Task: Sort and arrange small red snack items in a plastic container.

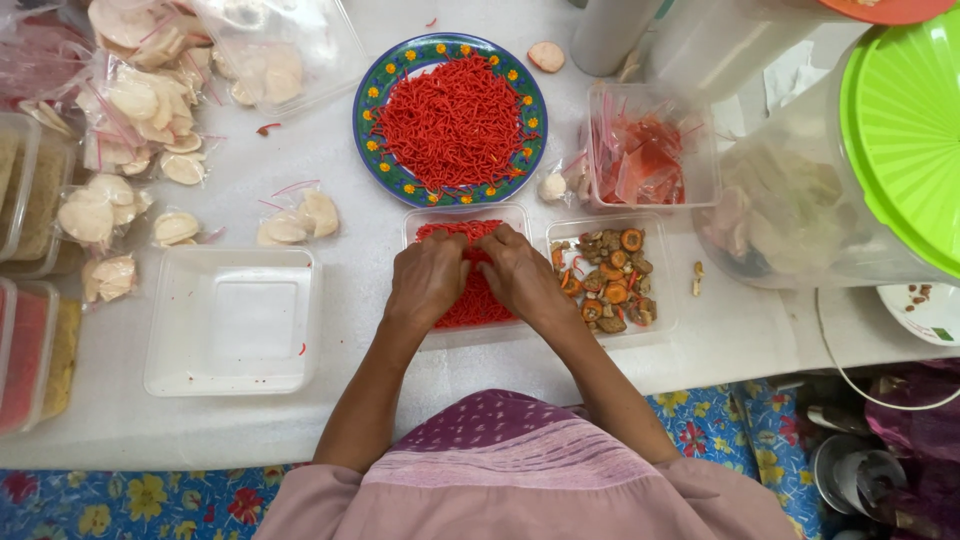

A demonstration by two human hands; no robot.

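Both my hands rest in a clear plastic tray [436, 217] filled with thin red strips [470, 300]. My left hand [426, 279] lies palm down on the strips, fingers curled toward the middle. Beside it, my right hand [521, 273] presses on the strips too, fingertips meeting those of the left; whether either hand pinches strips is hidden. Just beyond stands a round blue-and-green flowered plate [372, 105] heaped with the same red strips [455, 120].
An empty clear tray [232, 320] sits to the left. A tray of brown and orange nuts [610, 275] lies right of my hands, a tub of red sachets [645, 150] behind it. Bags of pale crackers [140, 110] crowd the far left. A green-lidded container [900, 130] stands at right.
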